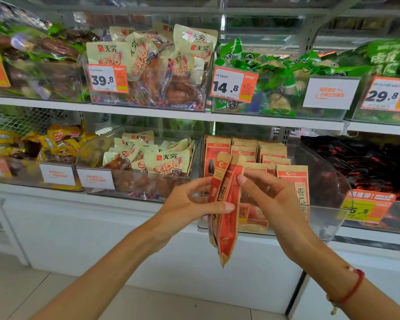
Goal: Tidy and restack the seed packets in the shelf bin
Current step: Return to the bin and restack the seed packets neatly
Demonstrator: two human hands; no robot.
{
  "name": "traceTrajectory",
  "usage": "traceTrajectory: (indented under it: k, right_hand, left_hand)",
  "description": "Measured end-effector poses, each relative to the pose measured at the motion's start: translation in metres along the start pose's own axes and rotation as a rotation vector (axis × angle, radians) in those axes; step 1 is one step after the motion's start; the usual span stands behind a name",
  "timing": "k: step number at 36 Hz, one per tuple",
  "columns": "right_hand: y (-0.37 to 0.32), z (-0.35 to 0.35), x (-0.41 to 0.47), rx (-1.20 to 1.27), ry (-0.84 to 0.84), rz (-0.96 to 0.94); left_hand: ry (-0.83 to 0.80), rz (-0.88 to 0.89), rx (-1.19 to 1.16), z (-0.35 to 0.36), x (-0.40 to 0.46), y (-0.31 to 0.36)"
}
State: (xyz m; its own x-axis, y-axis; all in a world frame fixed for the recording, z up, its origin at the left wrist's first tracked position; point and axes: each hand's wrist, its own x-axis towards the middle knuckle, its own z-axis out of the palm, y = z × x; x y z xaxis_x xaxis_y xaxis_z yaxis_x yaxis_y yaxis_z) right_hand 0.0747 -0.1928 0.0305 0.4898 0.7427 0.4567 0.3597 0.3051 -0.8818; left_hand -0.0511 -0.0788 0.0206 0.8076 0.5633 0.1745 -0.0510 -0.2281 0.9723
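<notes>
Both hands, L (189, 204) & R (269, 195), pinch seed packets (226, 215) (edge-on) in front of bin rim (328, 210).

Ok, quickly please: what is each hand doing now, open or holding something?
Left hand: holds the bundle of red and brown paper seed packets, thumb across the front.
Right hand: fingers pinch the same bundle near its top.
</notes>
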Motion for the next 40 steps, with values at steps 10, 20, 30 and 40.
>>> traceTrajectory:
  k: [10, 20, 30, 40]
  right_hand:
    - [-0.004, 0.008, -0.009, -0.132, -0.148, -0.118]
    - [0.009, 0.020, -0.013, -0.426, -0.023, -0.168]
    - [0.006, -0.011, 0.011, -0.240, 0.026, -0.006]
    - [0.011, -0.024, 0.012, 0.044, -0.043, 0.254]
  left_hand:
    - [0.241, 0.071, -0.254, -0.008, 0.005, 0.000]
    - [0.556, 0.184, -0.077, 0.014, 0.002, 0.006]
    - [0.506, 0.193, 0.012, 0.011, 0.004, 0.008]
    - [0.491, 0.229, -0.009, 0.010, 0.003, 0.004]
